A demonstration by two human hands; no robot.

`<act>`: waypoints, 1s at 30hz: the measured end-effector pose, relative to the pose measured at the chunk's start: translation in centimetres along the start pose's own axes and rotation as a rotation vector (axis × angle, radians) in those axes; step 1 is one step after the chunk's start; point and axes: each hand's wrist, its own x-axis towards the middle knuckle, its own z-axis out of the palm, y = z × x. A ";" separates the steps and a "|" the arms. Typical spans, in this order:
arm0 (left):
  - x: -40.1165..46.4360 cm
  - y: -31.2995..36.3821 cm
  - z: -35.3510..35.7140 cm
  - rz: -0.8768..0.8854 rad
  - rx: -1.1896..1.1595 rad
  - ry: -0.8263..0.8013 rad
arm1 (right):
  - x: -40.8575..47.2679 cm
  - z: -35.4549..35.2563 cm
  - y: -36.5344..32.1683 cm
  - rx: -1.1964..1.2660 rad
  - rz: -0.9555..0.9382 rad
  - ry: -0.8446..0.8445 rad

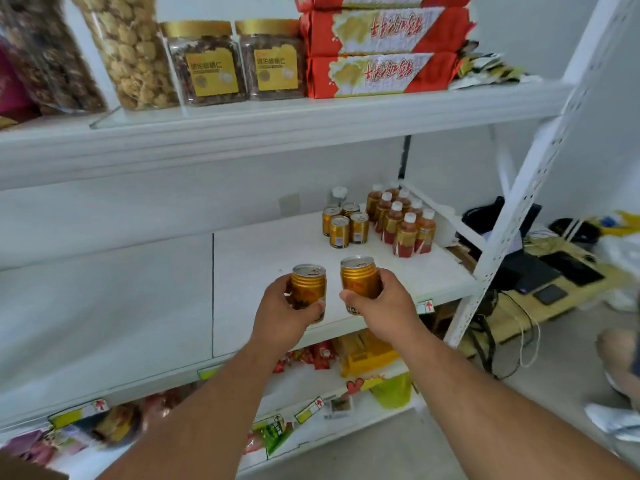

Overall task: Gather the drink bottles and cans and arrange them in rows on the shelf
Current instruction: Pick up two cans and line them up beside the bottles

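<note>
My left hand (282, 315) grips a gold drink can (308, 285) upright above the front of the white middle shelf (270, 251). Beside it, my right hand (382, 308) holds a second gold can (359, 276), also upright. Further back on the same shelf stand several gold cans (345, 226) in a tight cluster. To their right, several brown tea bottles (403, 220) with white caps stand in two rows against the shelf's right end. One clear bottle (338, 195) shows behind the cans.
The upper shelf (277, 123) carries snack jars (204, 62) and red packets (377, 74). Lower shelves hold packaged snacks (367, 351). The white upright post (519, 188) stands at the right, with a cluttered yellow surface (554, 282) and cables beyond it.
</note>
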 end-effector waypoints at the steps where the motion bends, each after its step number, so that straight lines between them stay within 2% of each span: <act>1: 0.0 0.3 0.6 -0.003 0.005 0.001 | 0.0 -0.7 0.2 -0.001 -0.005 0.004; 7: 0.6 3.6 5.6 -0.003 0.016 0.034 | 2.5 -5.7 1.8 0.015 -0.026 -0.001; 16: 1.6 7.4 13.6 -0.069 0.026 0.129 | 7.9 -12.3 4.9 0.014 -0.051 -0.122; 22: 3.6 7.0 16.5 -0.098 0.054 0.137 | 11.0 -13.1 6.6 0.014 -0.043 -0.162; 30: 9.2 4.9 18.0 -0.132 0.050 0.135 | 16.3 -11.5 7.3 -0.066 -0.051 -0.123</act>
